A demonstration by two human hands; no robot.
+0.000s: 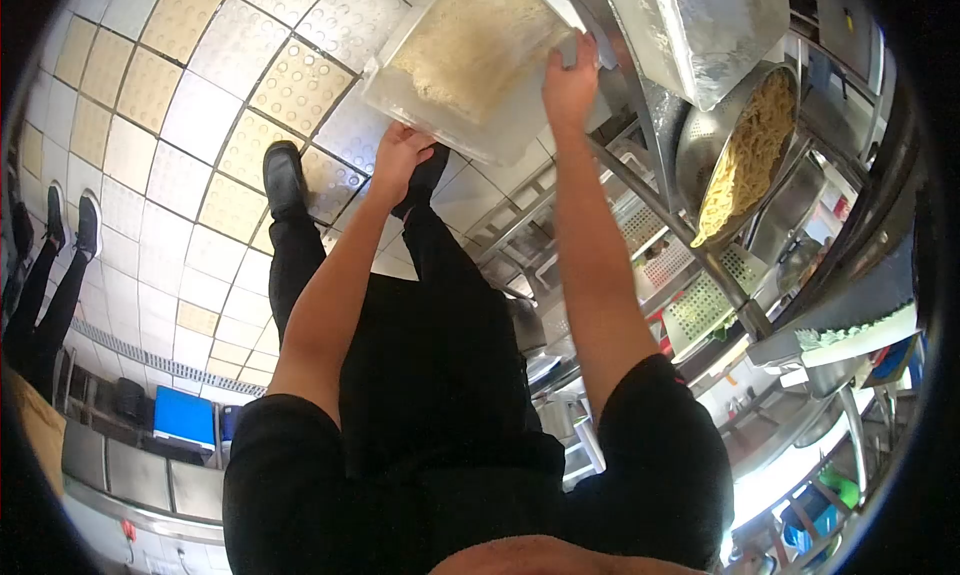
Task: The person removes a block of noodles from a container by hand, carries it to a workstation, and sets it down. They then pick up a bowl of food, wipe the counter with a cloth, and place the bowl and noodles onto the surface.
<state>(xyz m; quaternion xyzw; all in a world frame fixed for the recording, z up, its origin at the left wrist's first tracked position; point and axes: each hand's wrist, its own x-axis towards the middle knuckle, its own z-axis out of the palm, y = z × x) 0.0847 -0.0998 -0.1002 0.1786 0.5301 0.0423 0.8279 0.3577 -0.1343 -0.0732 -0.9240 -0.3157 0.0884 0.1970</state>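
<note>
Both of my hands hold a translucent plastic tub (475, 140) out in front of me, above the tiled floor. Something pale and yellowish (475, 45) covers its bottom; its kind is hard to make out. My left hand (403, 157) is closed on the tub's near edge, with the fingertips partly hidden. At the right-hand edge, my right hand (572, 83) has its fingers bent over the rim. The tub's far end runs out of the top of the view.
To the right, a metal colander (695, 165) of yellow noodles (750, 155) stands beside a large frosted container (715, 35). Perforated trays (710, 293) sit below a metal rail (715, 265). Another person's legs (55, 285) show at far left, near a blue box (184, 416).
</note>
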